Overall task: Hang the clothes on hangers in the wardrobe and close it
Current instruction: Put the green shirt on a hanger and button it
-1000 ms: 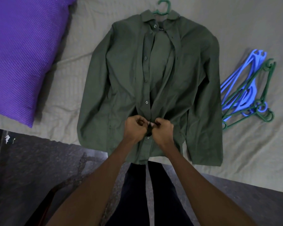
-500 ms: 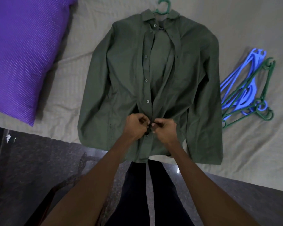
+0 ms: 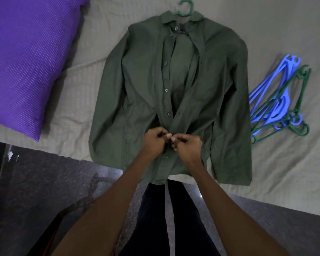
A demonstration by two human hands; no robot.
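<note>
A dark green long-sleeved shirt (image 3: 137, 85) lies flat on the bed, front up, with a green hanger (image 3: 185, 8) inside it; only the hook shows above the collar. The upper front is unbuttoned and gapes open. Near the hem, my left hand (image 3: 154, 142) pinches the button-side edge of the shirt front. My right hand (image 3: 187, 147) pinches the other edge right against it, thumbs almost touching. The button between my fingers is hidden.
A pile of blue and green hangers (image 3: 281, 106) lies on the grey bedsheet (image 3: 266, 30) to the right of the shirt. A purple pillow (image 3: 26, 58) fills the upper left. Dark stone floor (image 3: 44, 182) and my dark trousers lie below the bed edge.
Both hands have stayed at the same spot on the shirt front, fingers shifting slightly as they work the two edges together. The shirt and hangers have not moved.
</note>
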